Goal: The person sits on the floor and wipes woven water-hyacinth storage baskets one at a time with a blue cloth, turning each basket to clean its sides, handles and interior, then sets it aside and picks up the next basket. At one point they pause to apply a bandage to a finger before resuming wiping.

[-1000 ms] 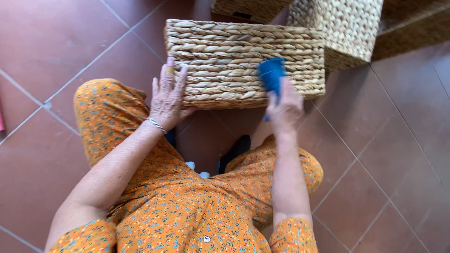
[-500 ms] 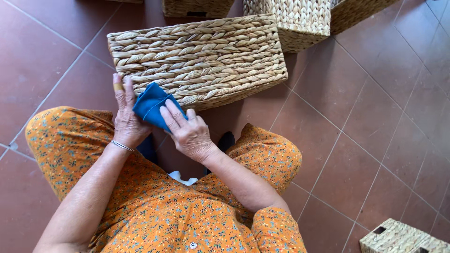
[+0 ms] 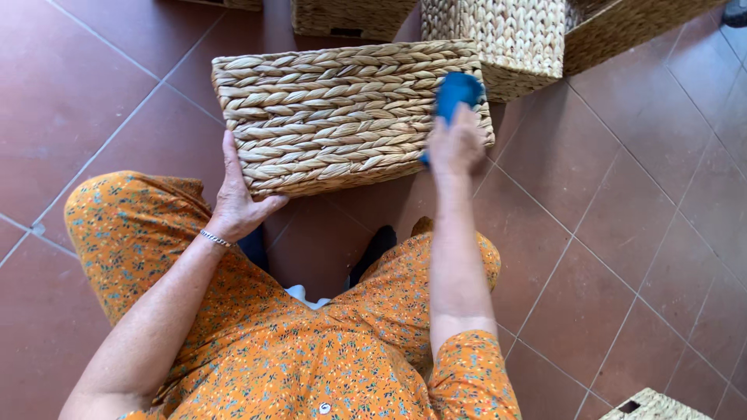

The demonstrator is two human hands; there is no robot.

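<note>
rectangular woven straw-coloured basket [image 3: 350, 117], turned so a broad plaited side faces up, propped on the red-brown tiled floor [image 3: 638, 233] just in front of the knees. left hand [image 3: 237, 206] closed around the near left corner, fingers under the lower edge, thumb up along the side, steadying. right hand [image 3: 455, 144] closed on a blue cloth [image 3: 457, 92], pressing it against the basket's far right end near the top edge. half a second ago that cloth sat bunched between both hands at the near left of the basket; now carried right across to the opposite end, with the left hand back on the corner — seemingly a fresh wiping pass begun on the right side, judging by the pose, with the middle and left of the weave lying uncovered. just behind the wiped end, a taller woven basket [image 3: 506, 39] almost touching the far right corner, and two more behind: little slack there for the cloth beyond the edge. open tile to the right and left of the orange flowered dress [image 3: 257, 342]; corner of another woven basket [image 3: 657, 406] at the lower right, well apart.
</note>
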